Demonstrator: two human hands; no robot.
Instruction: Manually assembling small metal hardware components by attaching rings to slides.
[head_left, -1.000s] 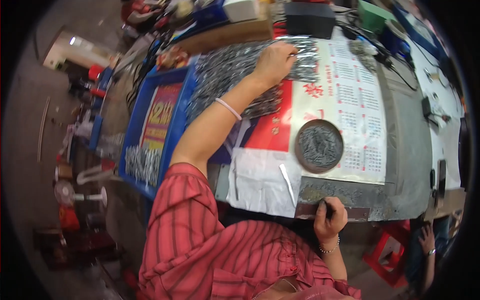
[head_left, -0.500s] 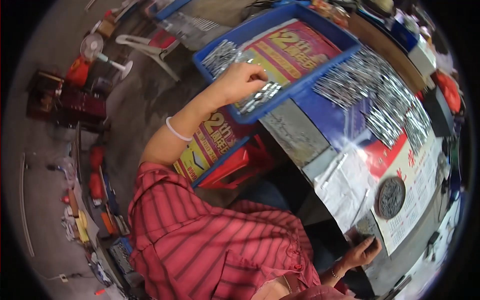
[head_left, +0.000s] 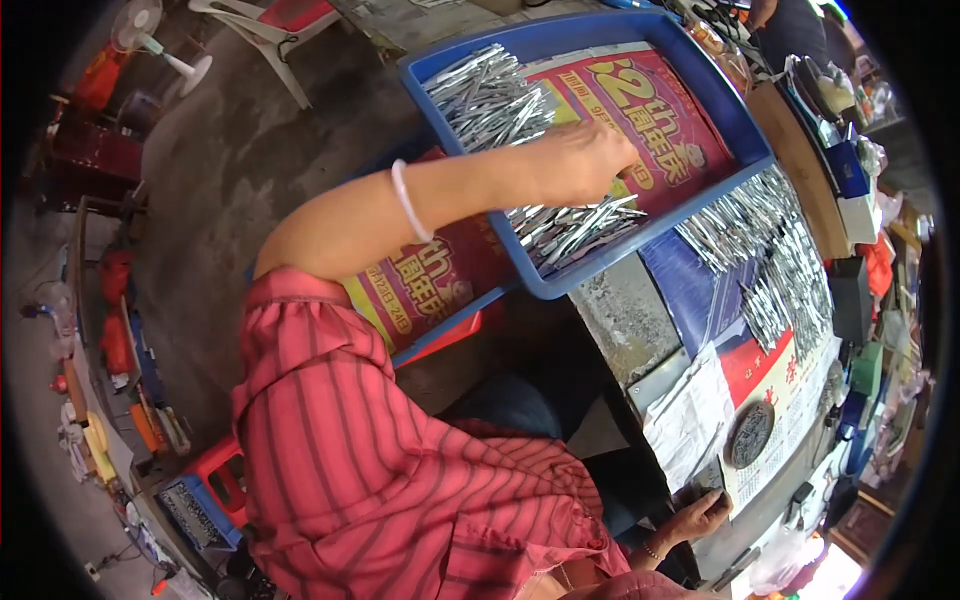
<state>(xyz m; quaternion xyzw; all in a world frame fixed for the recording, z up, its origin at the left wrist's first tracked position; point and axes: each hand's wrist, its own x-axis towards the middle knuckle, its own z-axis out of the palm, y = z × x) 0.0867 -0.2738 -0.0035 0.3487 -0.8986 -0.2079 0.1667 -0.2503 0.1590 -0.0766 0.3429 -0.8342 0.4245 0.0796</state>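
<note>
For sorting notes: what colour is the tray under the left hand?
Blue tray, seen clearly in the head view; the left hand is over it.

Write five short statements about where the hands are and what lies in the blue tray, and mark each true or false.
1. The left hand reaches into the blue tray. True.
2. The tray holds only round discs. False: it holds silvery metal strips lying on a red printed sheet.
3. The right hand rests low at the table edge, far from the tray. True.
4. The left wrist is bare. False: it wears a pale bracelet.
5. More metal strips lie spread on the table outside the tray. True.
</note>
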